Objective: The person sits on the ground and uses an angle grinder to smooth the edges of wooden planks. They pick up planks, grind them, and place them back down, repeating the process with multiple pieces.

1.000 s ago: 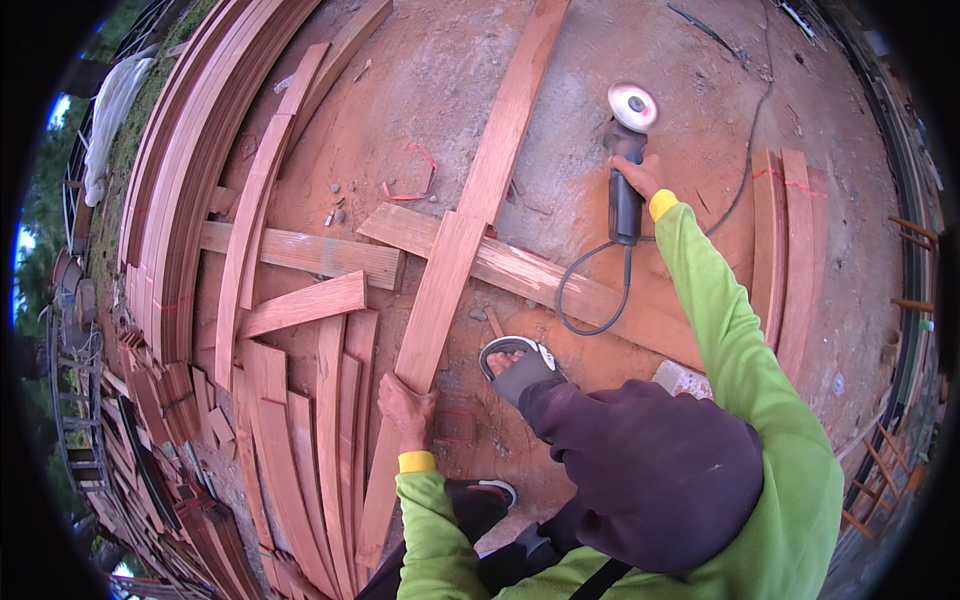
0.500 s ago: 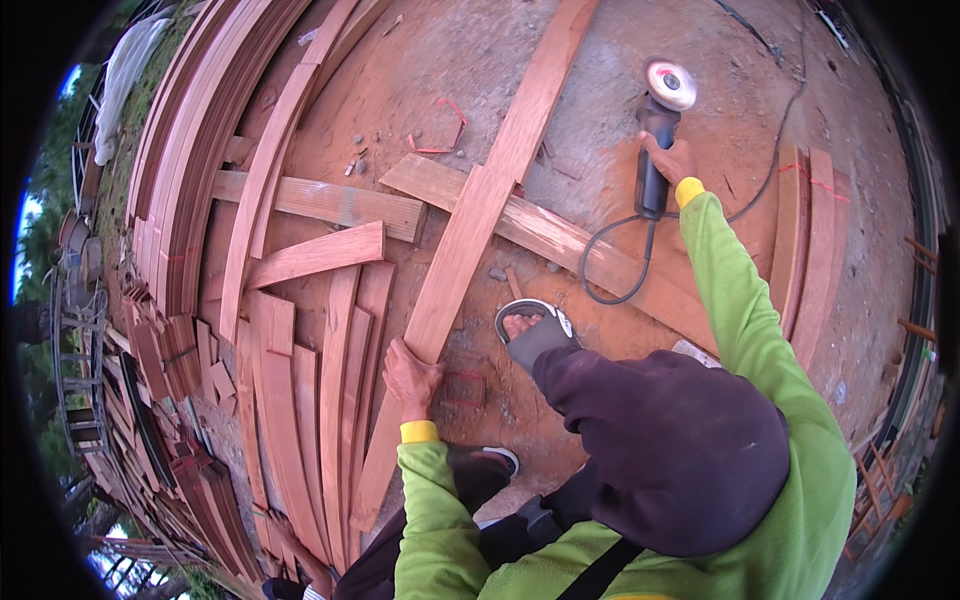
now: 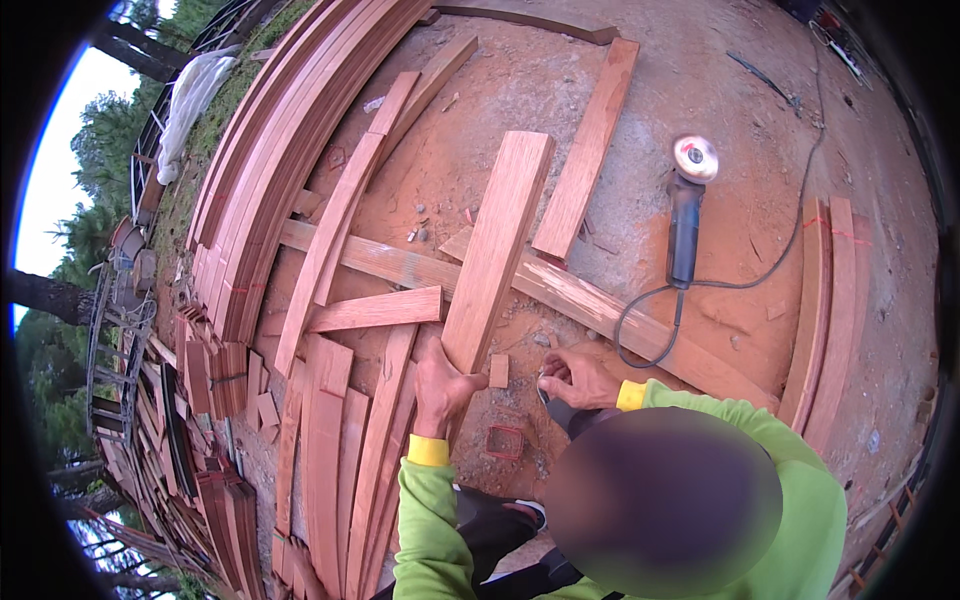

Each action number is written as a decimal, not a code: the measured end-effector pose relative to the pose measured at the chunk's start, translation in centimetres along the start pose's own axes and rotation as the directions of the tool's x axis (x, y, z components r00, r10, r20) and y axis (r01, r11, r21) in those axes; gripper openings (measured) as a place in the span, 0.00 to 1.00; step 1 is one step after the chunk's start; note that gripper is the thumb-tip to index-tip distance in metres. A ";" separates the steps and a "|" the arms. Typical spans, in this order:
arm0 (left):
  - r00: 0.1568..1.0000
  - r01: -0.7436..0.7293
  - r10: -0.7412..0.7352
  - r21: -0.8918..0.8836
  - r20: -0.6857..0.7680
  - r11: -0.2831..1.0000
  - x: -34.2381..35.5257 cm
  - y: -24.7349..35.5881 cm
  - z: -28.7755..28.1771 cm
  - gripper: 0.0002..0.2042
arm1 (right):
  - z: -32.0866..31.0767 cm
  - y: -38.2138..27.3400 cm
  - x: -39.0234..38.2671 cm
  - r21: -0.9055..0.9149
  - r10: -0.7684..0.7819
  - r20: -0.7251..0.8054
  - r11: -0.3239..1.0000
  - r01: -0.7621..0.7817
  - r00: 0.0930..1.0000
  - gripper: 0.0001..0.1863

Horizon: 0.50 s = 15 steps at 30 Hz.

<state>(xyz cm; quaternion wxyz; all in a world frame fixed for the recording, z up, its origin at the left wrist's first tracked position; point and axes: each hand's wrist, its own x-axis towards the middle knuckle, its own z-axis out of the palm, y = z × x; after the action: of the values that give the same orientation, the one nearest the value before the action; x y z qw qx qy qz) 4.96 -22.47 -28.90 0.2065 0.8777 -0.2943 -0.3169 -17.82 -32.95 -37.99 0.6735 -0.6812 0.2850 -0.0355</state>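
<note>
My left hand [image 3: 445,385] is closed on a reddish wooden plank [image 3: 500,240], whose far end is raised above a paler board [image 3: 600,310] lying crosswise. Beside my left thumb is a small wood offcut [image 3: 498,371]. My right hand [image 3: 580,380] is over my foot, its fingers loosely bent and apart, with nothing visible in them. Beyond it, an angle grinder [image 3: 684,225] lies on the ground, its disc blurred and its cord looping near the crosswise board. Another plank [image 3: 590,150] lies past the held one.
Long stacked planks [image 3: 290,160] run along the left, with shorter boards [image 3: 325,430] nearer me. More boards [image 3: 825,310] lie at right. The grinder's cord [image 3: 790,235] crosses the dirt. Another person's hand [image 3: 300,565] shows at lower left.
My right hand has let go of the grinder and come back near my foot. The long plank now shows as two separate pieces; my left hand has lifted the nearer one.
</note>
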 end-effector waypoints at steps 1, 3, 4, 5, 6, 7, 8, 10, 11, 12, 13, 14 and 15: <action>0.995 -0.087 0.082 -0.086 -0.060 0.993 1.2 1.7 -0.7 0.30 | 2.3 -1.1 0.8 -0.053 0.042 0.177 0.998 -0.033 0.983 0.40; 0.995 -0.101 0.097 -0.127 -0.031 0.987 4.0 5.0 -3.0 0.30 | 6.8 -3.0 2.8 0.086 -0.113 0.359 0.992 0.087 0.926 0.48; 0.994 -0.097 0.089 -0.138 -0.060 0.986 5.5 6.4 -3.7 0.30 | 8.4 -4.4 3.5 0.136 -0.232 0.340 0.971 0.197 0.911 0.46; 0.992 -0.116 0.106 -0.161 -0.074 0.980 7.2 8.9 -3.4 0.31 | 8.6 -5.5 3.9 0.162 -0.337 0.295 0.940 0.301 0.894 0.44; 0.988 -0.128 0.112 -0.146 -0.110 0.981 8.2 11.0 -4.1 0.32 | 9.3 -6.7 4.4 0.199 -0.451 0.259 0.890 0.410 0.854 0.42; 0.984 -0.143 0.124 -0.147 -0.131 0.979 9.3 12.9 -3.9 0.33 | 9.5 -6.6 5.0 0.259 -0.365 0.240 0.917 0.303 0.899 0.41; 0.980 -0.151 0.129 -0.142 -0.154 0.978 10.1 14.2 -4.0 0.33 | 10.0 -6.4 5.8 0.328 -0.278 0.232 0.925 0.194 0.932 0.40; 0.981 -0.141 0.122 -0.125 -0.151 0.982 11.4 15.3 -4.1 0.36 | 10.0 -7.5 6.8 0.466 -0.155 0.163 0.882 0.062 0.974 0.35; 0.982 -0.126 0.108 -0.109 -0.156 0.986 11.6 15.2 -4.7 0.37 | 9.8 -10.3 6.3 0.541 -0.123 0.106 0.840 0.047 0.987 0.31; 0.971 -0.176 0.154 -0.113 -0.185 0.978 11.4 15.0 -5.1 0.40 | 9.9 -11.7 6.1 0.611 -0.075 0.049 0.791 0.029 0.996 0.27; 0.955 -0.241 0.212 -0.125 -0.205 0.963 10.8 15.5 -5.4 0.44 | 10.5 -9.6 8.0 0.636 -0.047 -0.029 0.770 0.055 0.998 0.25; 0.935 -0.306 0.271 -0.135 -0.228 0.942 10.2 16.0 -5.6 0.47 | 11.4 -6.1 11.1 0.657 -0.020 -0.108 0.749 0.087 0.994 0.22; 0.947 -0.301 0.253 -0.273 -0.199 0.914 9.9 15.0 -5.2 0.50 | 11.5 -3.6 12.8 0.677 0.017 -0.188 0.727 0.117 0.982 0.20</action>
<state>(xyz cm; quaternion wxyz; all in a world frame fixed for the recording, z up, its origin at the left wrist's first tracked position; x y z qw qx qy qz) 8.89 -39.07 -21.21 0.4030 0.8078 -0.3470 -0.2542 -0.94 -28.49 -39.96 0.8470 -0.3861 0.2933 -0.2178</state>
